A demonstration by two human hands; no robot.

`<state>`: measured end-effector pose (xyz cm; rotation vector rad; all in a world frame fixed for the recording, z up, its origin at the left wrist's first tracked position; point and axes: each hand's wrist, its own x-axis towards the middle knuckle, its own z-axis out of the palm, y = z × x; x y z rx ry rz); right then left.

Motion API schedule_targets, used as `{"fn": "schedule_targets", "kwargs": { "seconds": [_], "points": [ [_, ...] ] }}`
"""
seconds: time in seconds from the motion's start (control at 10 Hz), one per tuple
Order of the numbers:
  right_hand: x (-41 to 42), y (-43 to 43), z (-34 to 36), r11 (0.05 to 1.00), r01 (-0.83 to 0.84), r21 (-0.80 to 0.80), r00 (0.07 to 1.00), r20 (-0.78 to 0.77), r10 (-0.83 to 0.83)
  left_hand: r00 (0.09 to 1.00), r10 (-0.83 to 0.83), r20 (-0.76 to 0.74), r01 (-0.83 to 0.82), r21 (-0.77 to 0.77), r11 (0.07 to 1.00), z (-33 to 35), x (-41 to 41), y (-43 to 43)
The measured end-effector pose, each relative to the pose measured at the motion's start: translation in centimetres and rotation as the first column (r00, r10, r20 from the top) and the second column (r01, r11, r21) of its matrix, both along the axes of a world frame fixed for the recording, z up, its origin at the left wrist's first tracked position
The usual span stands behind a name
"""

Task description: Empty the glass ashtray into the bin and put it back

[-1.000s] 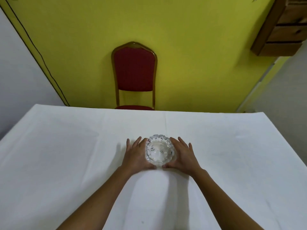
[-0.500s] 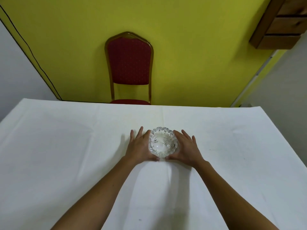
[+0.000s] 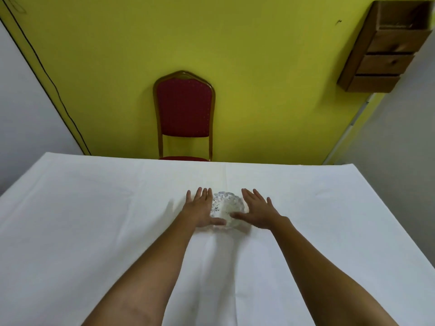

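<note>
The glass ashtray [image 3: 225, 208], clear with a scalloped rim and a few dark specks inside, rests on the white tablecloth [image 3: 94, 220] near the table's middle. My left hand [image 3: 200, 208] lies flat against its left side, fingers straight, thumb along the ashtray's near edge. On the other side is my right hand [image 3: 259, 211], fingers spread and pointing away, with its thumb over the near right rim. Neither hand is closed around the glass. No bin is in view.
A red padded chair [image 3: 184, 114] with a gilt frame stands behind the table's far edge against the yellow wall. A wooden drawer unit [image 3: 386, 50] hangs on the wall at the upper right. Grey walls flank both sides.
Both hands were cupped tightly around the ashtray; now the fingers have straightened and loosened off the glass. The view has tilted up a little.
</note>
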<state>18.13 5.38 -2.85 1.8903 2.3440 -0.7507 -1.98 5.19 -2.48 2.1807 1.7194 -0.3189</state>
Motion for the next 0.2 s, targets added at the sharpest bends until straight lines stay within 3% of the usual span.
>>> {"fn": "schedule_targets", "kwargs": {
  "seconds": [0.2],
  "points": [
    [-0.9,1.4,8.1,0.977,0.02,0.212,0.995,0.09,-0.04,0.996,0.073,0.043,-0.08,0.179,0.981,8.2,0.9,1.0]
  ]
}}
